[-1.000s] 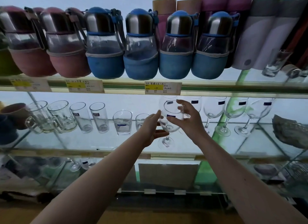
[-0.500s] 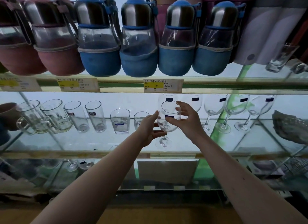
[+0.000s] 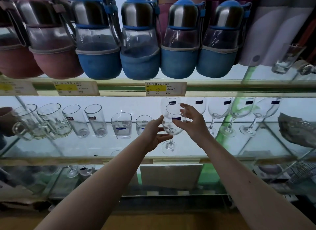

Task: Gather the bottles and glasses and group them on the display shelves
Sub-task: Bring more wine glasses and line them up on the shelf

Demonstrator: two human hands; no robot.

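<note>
A clear wine glass (image 3: 172, 125) stands upright on the middle glass shelf (image 3: 102, 149), its foot near the front edge. The left hand (image 3: 154, 134) cups the bowl from the left, fingers (image 3: 165, 137) spread, their tips touching the lower bowl. The right hand (image 3: 191, 122) is curled around the bowl from the right, fingers (image 3: 183, 110) apart; whether they press on the glass cannot be told. Just right of the right fingers stands a row of wine glasses (image 3: 239, 115) with dark labels. Left of the left fingers stand short tumblers (image 3: 121, 125), then tall tumblers (image 3: 85, 121) and handled mugs (image 3: 42, 122). On the shelf above the fingers, blue-sleeved bottles (image 3: 140, 39) and pink-sleeved bottles (image 3: 51, 41) line up behind price tags (image 3: 165, 88).
</note>
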